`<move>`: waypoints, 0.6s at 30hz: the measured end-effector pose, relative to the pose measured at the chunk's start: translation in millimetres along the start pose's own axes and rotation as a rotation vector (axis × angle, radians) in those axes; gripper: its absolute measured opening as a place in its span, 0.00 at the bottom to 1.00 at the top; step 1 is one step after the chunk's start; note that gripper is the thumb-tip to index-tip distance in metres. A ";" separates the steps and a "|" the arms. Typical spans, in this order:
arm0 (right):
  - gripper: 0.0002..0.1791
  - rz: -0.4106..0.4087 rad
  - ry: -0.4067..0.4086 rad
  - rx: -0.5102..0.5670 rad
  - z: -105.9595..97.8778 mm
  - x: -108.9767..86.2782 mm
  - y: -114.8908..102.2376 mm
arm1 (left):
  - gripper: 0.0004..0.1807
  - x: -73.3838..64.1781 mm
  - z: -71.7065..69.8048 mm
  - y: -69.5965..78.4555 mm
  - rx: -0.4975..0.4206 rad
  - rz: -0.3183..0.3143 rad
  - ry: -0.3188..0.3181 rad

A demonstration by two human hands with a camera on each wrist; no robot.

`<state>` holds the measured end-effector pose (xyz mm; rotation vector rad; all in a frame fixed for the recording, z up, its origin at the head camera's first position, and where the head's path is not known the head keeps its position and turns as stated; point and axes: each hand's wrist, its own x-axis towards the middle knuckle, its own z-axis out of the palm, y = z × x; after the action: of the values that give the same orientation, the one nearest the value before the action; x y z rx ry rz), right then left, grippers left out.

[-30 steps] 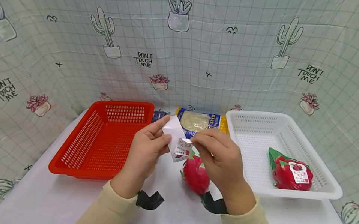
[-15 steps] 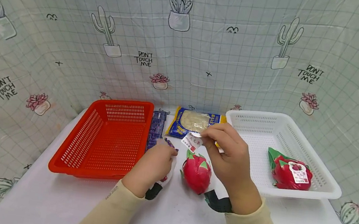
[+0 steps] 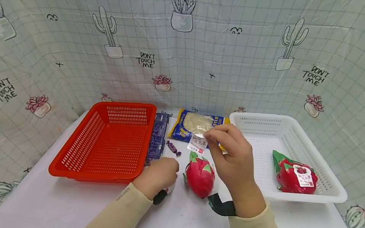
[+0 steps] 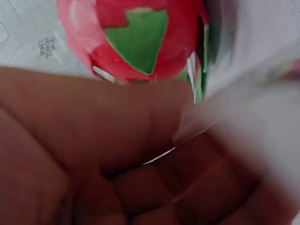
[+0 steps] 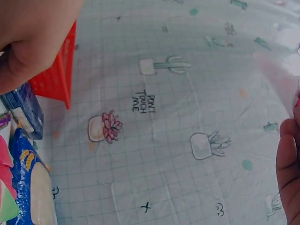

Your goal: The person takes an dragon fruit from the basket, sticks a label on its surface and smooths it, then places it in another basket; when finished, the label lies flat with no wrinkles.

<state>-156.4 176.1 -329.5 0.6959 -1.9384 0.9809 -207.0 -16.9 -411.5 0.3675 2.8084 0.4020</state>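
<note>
My right hand [image 3: 231, 163] pinches a small white printed sticker [image 3: 197, 143] between thumb and fingertips, raised above the table. Its edge shows translucent in the right wrist view. Low at the left, my left hand [image 3: 157, 176] has its fingers curled on a white sticker sheet [image 4: 262, 117], which appears blurred in the left wrist view and is mostly hidden by the hand from the head. A red dragon fruit [image 3: 200, 178] with green tips lies on the table between the hands, bearing no label on the side facing up.
A red basket [image 3: 70, 149] stands left, beside a dark blue patterned box [image 3: 159, 134]. Behind lie a purple wrapped candy [image 3: 173, 148] and a blue-yellow food packet [image 3: 184, 127]. The white basket [image 3: 303, 198] at right holds a labelled dragon fruit [image 3: 295, 179].
The sticker has come away from the sheet in my right hand's pinch. My left hand has dropped down and left with the sheet, uncovering the candy and box.
</note>
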 end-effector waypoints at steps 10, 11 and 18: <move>0.13 0.097 -0.023 0.032 -1.7 1.6 1.3 | 0.30 -13.9 -10.6 0.8 -0.128 -0.032 -0.004; 0.13 0.110 -0.039 0.034 -2.0 1.8 1.2 | 0.32 -15.7 -13.1 1.7 -0.131 -0.025 0.024; 0.15 0.174 -0.106 0.013 -5.6 3.3 1.9 | 0.44 -17.1 -9.3 21.0 -0.232 0.152 0.126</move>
<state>-157.0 181.4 -325.4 0.6048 -2.1149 1.0817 -189.7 -4.4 -392.4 0.5207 2.8202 0.8026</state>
